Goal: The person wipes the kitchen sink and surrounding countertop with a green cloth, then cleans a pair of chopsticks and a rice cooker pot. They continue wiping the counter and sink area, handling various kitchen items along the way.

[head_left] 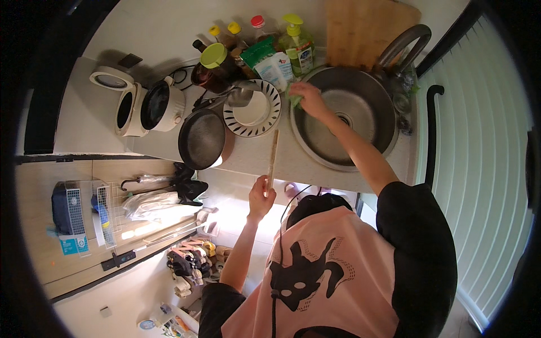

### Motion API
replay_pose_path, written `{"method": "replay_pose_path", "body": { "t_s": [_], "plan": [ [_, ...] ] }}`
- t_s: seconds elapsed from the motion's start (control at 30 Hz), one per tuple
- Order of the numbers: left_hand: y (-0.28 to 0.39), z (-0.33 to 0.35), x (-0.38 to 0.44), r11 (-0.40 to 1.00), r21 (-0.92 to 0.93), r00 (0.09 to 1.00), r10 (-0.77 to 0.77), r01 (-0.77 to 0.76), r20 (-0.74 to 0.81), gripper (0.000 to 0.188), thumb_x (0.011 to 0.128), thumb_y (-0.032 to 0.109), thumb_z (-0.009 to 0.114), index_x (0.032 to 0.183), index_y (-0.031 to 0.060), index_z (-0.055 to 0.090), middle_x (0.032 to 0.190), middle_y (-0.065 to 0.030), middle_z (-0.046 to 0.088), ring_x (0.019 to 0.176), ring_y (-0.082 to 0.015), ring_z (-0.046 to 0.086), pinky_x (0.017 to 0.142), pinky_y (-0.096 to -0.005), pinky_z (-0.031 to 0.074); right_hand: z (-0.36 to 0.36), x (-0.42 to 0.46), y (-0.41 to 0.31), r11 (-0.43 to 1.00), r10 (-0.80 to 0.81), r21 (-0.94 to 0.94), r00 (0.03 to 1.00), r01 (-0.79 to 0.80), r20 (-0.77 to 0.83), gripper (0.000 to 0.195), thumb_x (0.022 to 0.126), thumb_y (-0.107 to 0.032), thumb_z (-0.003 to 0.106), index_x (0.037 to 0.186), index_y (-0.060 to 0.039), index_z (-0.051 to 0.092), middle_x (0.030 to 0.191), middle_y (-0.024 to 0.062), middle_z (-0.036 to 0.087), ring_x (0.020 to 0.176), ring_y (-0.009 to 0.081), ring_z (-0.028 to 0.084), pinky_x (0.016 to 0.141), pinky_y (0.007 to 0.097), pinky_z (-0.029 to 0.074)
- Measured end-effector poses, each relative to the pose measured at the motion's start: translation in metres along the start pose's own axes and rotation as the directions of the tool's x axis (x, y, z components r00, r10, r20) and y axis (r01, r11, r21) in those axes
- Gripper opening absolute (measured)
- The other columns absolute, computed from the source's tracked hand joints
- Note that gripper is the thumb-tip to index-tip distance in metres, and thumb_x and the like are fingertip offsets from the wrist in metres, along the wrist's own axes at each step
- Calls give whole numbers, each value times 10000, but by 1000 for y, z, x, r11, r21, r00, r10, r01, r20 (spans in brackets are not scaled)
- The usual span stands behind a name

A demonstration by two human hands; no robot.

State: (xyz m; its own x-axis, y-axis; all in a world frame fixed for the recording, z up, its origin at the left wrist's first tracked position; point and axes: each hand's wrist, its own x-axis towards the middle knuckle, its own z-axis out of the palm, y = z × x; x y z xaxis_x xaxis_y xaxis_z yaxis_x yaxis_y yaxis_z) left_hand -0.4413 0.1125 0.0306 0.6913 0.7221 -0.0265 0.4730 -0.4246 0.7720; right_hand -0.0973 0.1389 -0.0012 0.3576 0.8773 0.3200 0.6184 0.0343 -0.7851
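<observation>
My left hand (260,197) is in front of the counter's front edge, gripping one end of a long, thin stick-like utensil (274,154). The utensil points away from me over the countertop; its exact kind is unclear. My right hand (312,100) reaches across the round steel sink (359,118) to its left rim. Bunched under those fingers is a green cloth or scrubbing pad (294,100), partly hidden. A white plate with dark leaf marks (272,120) lies left of the sink, with a smaller white dish (252,110) on it and a metal ladle (241,96) over them.
A dark frying pan (203,138) stands near the front edge. Behind are a green soap pump bottle (299,50), a green-and-white pouch (270,67) and several capped bottles. A rice cooker (158,105) sits left. The faucet (401,46) arches beside a wooden cutting board (359,29).
</observation>
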Motion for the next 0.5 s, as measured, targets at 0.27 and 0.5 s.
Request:
{"method": "replay_pose_path", "body": {
  "t_s": [0.27, 0.5],
  "plan": [
    [-7, 0, -1, 995, 50, 995, 89, -87, -48, 336, 696, 45, 516, 1029, 12, 497, 658, -101, 519, 560, -209, 498, 527, -316, 417, 70, -22, 35, 956, -82, -293, 982, 29, -172, 371, 710, 71, 475, 1077, 35, 513, 1191, 196, 458, 1156, 335, 395, 963, 401, 349],
    [-7, -6, 13, 999, 44, 1000, 0, 1, -20, 328, 693, 92, 525, 1006, -2, 502, 692, -151, 531, 610, -302, 529, 554, -375, 434, 52, -14, 17, 926, -52, -362, 986, 106, 157, 362, 675, 59, 503, 1033, 19, 538, 1136, 169, 506, 1101, 309, 442, 911, 392, 379]
  ]
}}
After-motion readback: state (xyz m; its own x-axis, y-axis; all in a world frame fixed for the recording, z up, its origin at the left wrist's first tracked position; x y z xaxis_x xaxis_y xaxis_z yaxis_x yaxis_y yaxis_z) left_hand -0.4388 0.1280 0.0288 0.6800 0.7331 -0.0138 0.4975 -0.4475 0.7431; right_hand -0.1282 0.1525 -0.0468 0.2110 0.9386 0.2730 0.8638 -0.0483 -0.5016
